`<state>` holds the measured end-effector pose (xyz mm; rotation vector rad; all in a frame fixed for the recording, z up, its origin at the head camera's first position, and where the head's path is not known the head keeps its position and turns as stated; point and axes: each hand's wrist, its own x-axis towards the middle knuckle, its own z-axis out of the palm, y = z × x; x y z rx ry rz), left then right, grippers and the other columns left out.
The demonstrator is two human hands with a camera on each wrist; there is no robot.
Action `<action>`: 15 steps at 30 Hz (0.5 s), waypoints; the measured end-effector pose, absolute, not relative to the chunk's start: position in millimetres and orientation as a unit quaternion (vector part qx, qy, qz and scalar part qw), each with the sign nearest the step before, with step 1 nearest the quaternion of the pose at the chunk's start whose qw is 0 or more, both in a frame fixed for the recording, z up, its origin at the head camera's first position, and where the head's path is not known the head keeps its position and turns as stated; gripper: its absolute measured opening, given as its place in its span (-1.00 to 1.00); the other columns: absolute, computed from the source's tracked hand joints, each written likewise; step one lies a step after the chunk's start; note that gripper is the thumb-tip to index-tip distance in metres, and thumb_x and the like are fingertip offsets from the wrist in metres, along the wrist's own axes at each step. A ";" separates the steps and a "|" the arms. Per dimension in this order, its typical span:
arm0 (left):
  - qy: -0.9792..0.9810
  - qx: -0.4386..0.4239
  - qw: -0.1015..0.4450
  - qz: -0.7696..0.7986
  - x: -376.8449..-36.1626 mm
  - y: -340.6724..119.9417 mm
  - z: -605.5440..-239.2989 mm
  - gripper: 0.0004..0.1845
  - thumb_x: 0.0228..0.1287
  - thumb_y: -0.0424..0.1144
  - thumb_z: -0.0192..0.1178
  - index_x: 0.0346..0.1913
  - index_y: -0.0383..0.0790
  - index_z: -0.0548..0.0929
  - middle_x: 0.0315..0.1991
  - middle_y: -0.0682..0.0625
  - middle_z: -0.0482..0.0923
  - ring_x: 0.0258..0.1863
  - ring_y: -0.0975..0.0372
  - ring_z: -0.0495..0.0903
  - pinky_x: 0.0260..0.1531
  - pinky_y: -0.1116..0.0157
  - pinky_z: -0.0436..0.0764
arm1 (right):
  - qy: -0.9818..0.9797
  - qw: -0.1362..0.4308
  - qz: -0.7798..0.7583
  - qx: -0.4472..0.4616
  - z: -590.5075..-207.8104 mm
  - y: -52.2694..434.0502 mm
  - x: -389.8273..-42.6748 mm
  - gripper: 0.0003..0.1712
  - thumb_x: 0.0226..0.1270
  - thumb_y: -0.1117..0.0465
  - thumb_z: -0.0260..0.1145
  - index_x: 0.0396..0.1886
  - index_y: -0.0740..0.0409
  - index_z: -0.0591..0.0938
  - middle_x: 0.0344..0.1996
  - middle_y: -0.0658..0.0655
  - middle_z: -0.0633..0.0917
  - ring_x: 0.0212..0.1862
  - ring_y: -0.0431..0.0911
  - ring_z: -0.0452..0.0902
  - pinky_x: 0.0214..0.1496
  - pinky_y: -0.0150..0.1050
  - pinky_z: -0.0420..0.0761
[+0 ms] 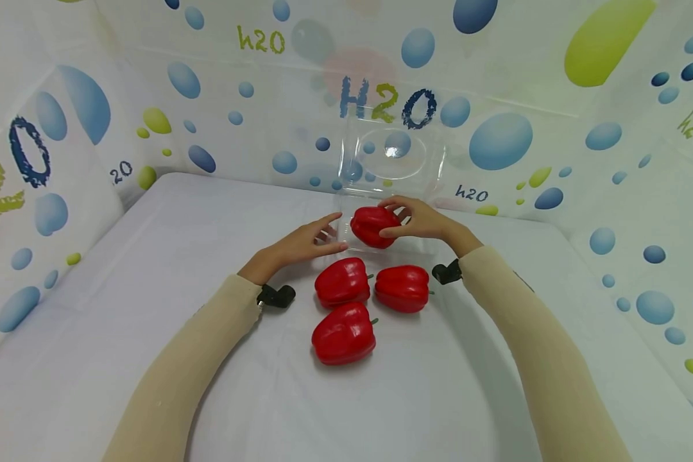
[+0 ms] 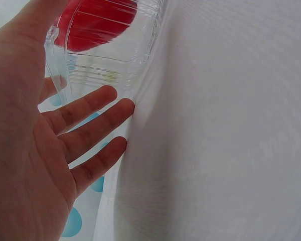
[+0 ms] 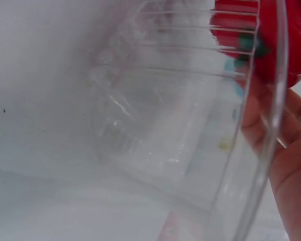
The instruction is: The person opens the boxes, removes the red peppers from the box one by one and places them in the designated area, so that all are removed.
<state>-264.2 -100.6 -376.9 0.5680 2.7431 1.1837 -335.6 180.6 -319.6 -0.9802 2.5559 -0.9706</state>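
Beside three peppers (image 1: 344,333) lying nearest me, my right hand (image 1: 421,220) is gripping a pepper (image 1: 372,226) over the light clear box (image 1: 381,192), which may be sliding under my spread left hand (image 1: 300,244).

White table (image 1: 150,359): 3 red peppers (image 1: 343,282), clear box (image 1: 388,168) (seemingly open).

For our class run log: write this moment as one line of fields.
right hand: holds red pepper over clear container | left hand: fingers straight at container | white table: three peppers
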 end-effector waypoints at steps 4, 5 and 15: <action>0.901 0.186 0.050 0.390 -262.6 -100.7 -376.1 -0.09 0.24 0.09 0.25 0.55 -0.01 0.03 0.27 -0.21 0.40 0.23 -0.05 0.44 0.09 -0.01 0.58 | 0.868 0.120 -0.347 -0.334 -320.2 181.8 -332.4 -0.17 0.07 0.08 0.51 0.35 0.07 0.38 0.23 0.20 0.49 0.07 0.08 0.50 -0.02 -0.10 0.68; 0.900 0.186 0.050 0.390 -262.3 -100.8 -376.1 -0.09 0.24 0.08 0.25 0.55 -0.01 0.03 0.27 -0.21 0.40 0.23 -0.05 0.44 0.09 -0.01 0.58 | 0.866 0.121 -0.351 -0.333 -320.4 182.2 -331.4 -0.18 0.08 0.07 0.51 0.34 0.07 0.39 0.23 0.19 0.49 0.07 0.08 0.50 -0.02 -0.11 0.68; 0.901 0.183 0.051 0.391 -261.0 -100.2 -374.4 -0.09 0.23 0.08 0.25 0.55 0.02 0.03 0.28 -0.21 0.39 0.24 -0.05 0.44 0.09 -0.02 0.58 | 0.852 0.101 -0.383 -0.341 -329.9 187.7 -329.3 -0.25 0.14 0.11 0.45 0.33 0.11 0.41 0.18 0.20 0.51 0.05 0.07 0.52 0.04 -0.12 0.63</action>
